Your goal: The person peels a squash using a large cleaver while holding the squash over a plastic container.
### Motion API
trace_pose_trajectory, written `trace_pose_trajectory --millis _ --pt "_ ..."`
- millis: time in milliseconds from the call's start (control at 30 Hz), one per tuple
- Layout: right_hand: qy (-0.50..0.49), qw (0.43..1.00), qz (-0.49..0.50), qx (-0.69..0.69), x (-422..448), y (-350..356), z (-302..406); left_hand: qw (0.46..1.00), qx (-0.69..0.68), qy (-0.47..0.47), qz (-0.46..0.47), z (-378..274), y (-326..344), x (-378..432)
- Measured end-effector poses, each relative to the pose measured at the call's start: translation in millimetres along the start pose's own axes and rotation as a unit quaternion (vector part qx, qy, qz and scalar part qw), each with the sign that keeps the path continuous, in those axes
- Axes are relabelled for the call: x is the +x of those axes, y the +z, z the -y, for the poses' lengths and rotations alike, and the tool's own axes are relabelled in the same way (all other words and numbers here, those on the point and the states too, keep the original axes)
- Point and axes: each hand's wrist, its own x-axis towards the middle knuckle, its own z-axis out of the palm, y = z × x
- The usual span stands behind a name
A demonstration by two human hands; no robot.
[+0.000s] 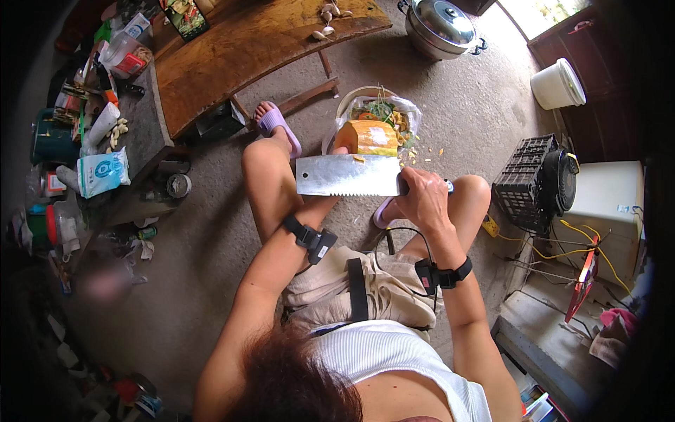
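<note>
My right hand point(426, 198) grips the handle of a broad steel cleaver point(345, 176), whose blade reaches left across the front of a peeled orange piece of pumpkin point(364, 136). The toothed edge of the blade faces me, and a small orange scrap sticks near its far edge. My left hand point(343, 150) holds the pumpkin from the left and below; the blade hides most of that hand. Underneath is a bin lined with a clear plastic bag point(414, 113), holding orange peelings point(402, 127) and green stalks point(381, 109).
Orange scraps point(422, 154) lie on the concrete floor. Beyond the bin stands a wooden table point(253, 50) with garlic point(327, 29) and a phone point(184, 18). A lidded steel pot point(443, 29), white bucket point(556, 84) and black crate point(522, 179) with a fan point(561, 182) stand to the right.
</note>
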Motion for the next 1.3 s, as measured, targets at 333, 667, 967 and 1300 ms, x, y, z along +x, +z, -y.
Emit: trace_pose_trajectory --millis 333,667,967,1300 --pt "0.013 1.0 0.012 0.005 -0.3 4.9 -3.9 1.0 0.01 -0.005 -0.017 1.2 -0.8 -6.1" --pt "0.042 0.997 0.059 0.011 2.7 9.7 -7.4 0.999 0.015 -0.024 -0.027 -3.3 2.3 -11.5" --pt "0.029 0.995 0.091 0.031 0.8 3.4 -11.8 1.0 -0.008 -0.017 -0.016 5.7 1.5 -4.7" --pt "0.039 0.994 0.099 0.017 -0.7 3.2 -7.7 0.998 -0.042 -0.052 -0.012 4.7 -0.4 -4.1"
